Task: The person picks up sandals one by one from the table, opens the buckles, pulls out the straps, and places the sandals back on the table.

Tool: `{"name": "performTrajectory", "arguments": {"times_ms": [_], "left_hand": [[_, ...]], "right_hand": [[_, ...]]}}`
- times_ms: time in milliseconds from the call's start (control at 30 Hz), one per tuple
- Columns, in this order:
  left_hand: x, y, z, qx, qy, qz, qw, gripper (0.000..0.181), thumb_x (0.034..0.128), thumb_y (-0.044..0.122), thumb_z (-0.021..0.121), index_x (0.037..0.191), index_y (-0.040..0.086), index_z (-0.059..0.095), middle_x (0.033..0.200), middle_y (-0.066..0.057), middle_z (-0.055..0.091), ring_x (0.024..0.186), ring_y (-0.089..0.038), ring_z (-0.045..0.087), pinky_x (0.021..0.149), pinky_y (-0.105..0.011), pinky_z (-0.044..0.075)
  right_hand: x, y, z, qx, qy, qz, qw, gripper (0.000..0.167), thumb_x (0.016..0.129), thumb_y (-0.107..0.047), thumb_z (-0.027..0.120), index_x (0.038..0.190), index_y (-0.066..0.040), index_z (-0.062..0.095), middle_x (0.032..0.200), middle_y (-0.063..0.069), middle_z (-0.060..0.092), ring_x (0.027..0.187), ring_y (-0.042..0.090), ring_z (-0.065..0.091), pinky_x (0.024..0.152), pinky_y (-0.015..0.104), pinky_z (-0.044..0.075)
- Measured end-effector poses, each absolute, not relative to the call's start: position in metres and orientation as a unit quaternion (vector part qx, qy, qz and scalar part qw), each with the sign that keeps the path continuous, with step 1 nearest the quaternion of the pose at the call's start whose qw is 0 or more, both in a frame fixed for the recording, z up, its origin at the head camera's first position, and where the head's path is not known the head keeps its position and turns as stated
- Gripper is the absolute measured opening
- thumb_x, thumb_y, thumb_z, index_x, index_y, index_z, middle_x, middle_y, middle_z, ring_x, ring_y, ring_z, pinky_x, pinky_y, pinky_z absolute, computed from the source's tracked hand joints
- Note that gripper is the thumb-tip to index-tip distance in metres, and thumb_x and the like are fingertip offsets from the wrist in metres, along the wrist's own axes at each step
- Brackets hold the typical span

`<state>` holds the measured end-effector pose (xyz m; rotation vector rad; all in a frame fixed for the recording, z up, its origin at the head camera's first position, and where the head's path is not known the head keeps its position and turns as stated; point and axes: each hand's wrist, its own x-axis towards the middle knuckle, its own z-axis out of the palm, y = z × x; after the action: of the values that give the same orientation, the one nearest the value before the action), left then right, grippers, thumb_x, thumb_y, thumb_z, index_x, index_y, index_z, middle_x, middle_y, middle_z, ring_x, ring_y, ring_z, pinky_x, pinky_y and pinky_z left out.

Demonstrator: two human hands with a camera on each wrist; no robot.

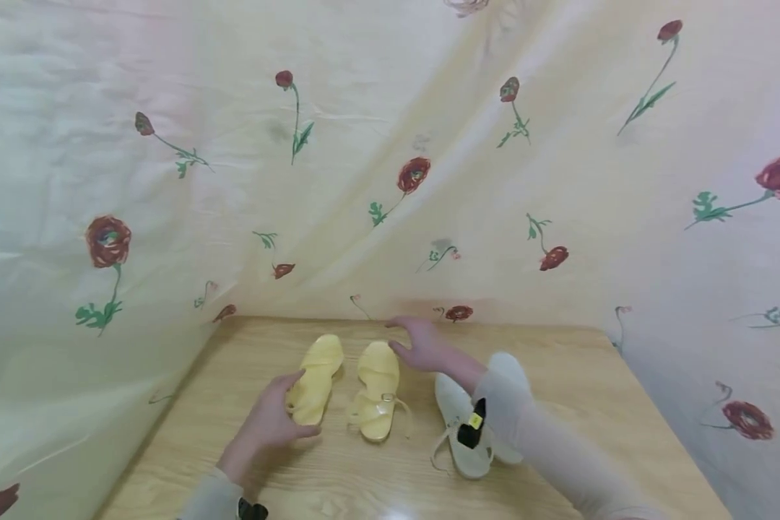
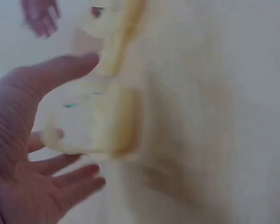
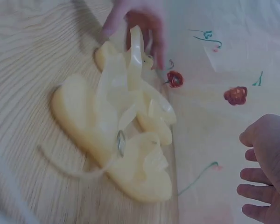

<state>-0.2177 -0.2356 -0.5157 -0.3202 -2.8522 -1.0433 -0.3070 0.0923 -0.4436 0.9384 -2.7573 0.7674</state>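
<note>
Two pale yellow sandals lie side by side on a wooden tabletop: a left one [image 1: 317, 375] and a right one [image 1: 378, 393] with a buckled strap. My left hand [image 1: 274, 417] is at the left sandal's heel end, thumb and fingers spread about it; the left wrist view is blurred, so contact is unclear. Near the toe of the right sandal, my right hand [image 1: 424, 345] hovers with thumb and fingers apart and nothing between them. In the right wrist view, both yellow sandals show beyond that hand [image 3: 268, 172], apart from it.
A pair of whitish sandals [image 1: 471, 462] lies to the right, partly hidden beneath my right forearm. The wooden tabletop [image 1: 598, 412] ends at a cloth [image 1: 338, 195] printed with red flowers, which hangs behind and at both sides.
</note>
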Motion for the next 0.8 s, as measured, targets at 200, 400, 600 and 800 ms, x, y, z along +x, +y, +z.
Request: {"name": "performTrajectory", "arguments": {"times_ms": [200,400,600,800], "left_hand": [[-0.226,-0.229,-0.476,-0.149,-0.932,-0.323,0.073,0.085,0.0804,0.033,0.094,0.148,-0.002,0.058,0.15,-0.028,0.06,0.138,-0.05,0.058,0.112,-0.061,0.051],[-0.235,-0.207,-0.454,-0.191,-0.913,-0.354,0.066,0.064,0.0854,0.025,0.091,0.14,0.003,0.066,0.141,-0.02,0.069,0.125,-0.04,0.069,0.101,-0.048,0.061],[-0.244,-0.182,-0.452,-0.239,-0.903,-0.357,0.019,0.047,0.089,0.016,0.087,0.131,0.001,0.071,0.13,-0.019,0.074,0.113,-0.035,0.073,0.095,-0.044,0.063],[-0.253,-0.155,-0.47,-0.288,-0.896,-0.338,-0.022,0.029,0.0915,0.006,0.08,0.118,-0.005,0.075,0.119,-0.021,0.077,0.103,-0.037,0.075,0.091,-0.051,0.063]], "right_hand": [[-0.279,0.129,-0.435,0.306,-0.921,0.222,0.09,0.04,0.102,-0.016,0.069,0.138,0.0,0.065,0.139,0.018,0.069,0.132,0.039,0.064,0.112,0.055,0.052],[-0.251,0.145,-0.443,0.321,-0.92,0.204,0.096,0.036,0.1,-0.015,0.071,0.133,0.001,0.069,0.132,0.017,0.074,0.125,0.037,0.07,0.107,0.054,0.056],[-0.236,0.144,-0.454,0.331,-0.919,0.2,0.073,0.036,0.1,-0.014,0.071,0.133,0.0,0.069,0.132,0.016,0.075,0.125,0.035,0.071,0.106,0.05,0.058],[-0.228,0.132,-0.464,0.328,-0.919,0.215,0.043,0.029,0.099,-0.01,0.073,0.126,0.001,0.073,0.124,0.016,0.078,0.112,0.033,0.075,0.096,0.047,0.062]]}}
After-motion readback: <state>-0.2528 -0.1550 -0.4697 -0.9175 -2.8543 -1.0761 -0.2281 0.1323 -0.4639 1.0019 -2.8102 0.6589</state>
